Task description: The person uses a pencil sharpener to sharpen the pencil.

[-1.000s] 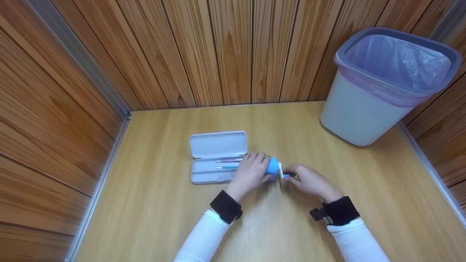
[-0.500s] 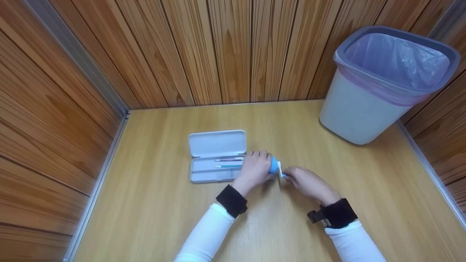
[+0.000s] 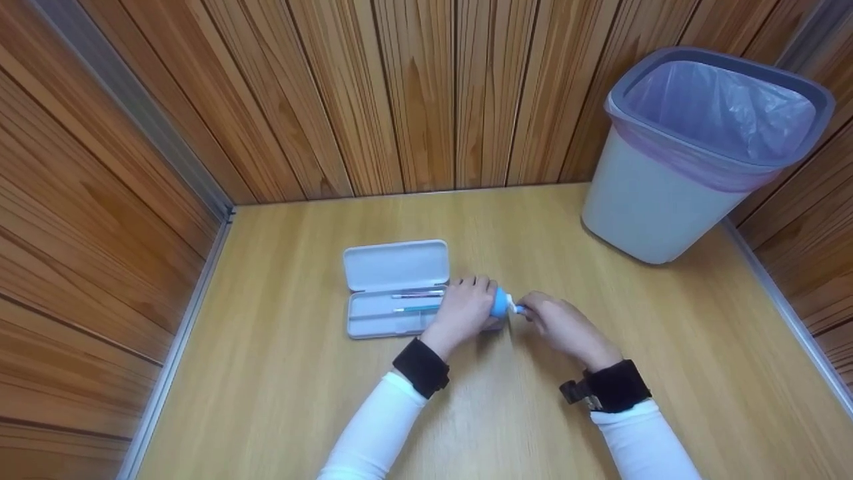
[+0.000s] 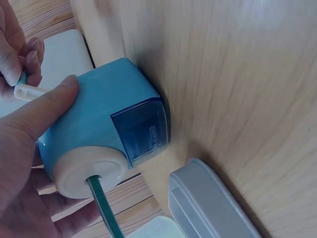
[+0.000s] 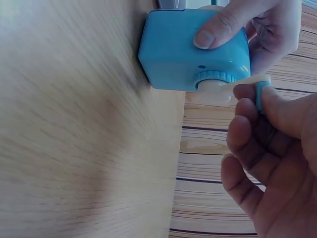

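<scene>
A blue hand-crank pencil sharpener [image 4: 99, 99] stands on the table, a dark blue shavings drawer [image 4: 141, 131] low on its side. My left hand [image 3: 464, 307] grips it from above, thumb on one side and fingers on the other. A green pencil [image 4: 105, 206] sticks out of the sharpener's round white front. With thumb and index finger, my right hand [image 5: 282, 134] pinches the blue knob of the white crank [image 5: 247, 82]; its other fingers curl loosely below. In the head view the left hand hides most of the sharpener.
An open grey pencil case [image 3: 373, 327] lies left of the sharpener, its lid tipped back. Inside are a teal pencil [image 3: 416, 309] and a dark reddish one [image 3: 416, 294]. A lined trash bin [image 3: 660, 200] stands at the back right, near the wood-panelled wall [image 3: 426, 100].
The crank knob and my right fingers have circled from low to a higher position beside the sharpener. My left hand shifted slightly right early on and keeps its grip.
</scene>
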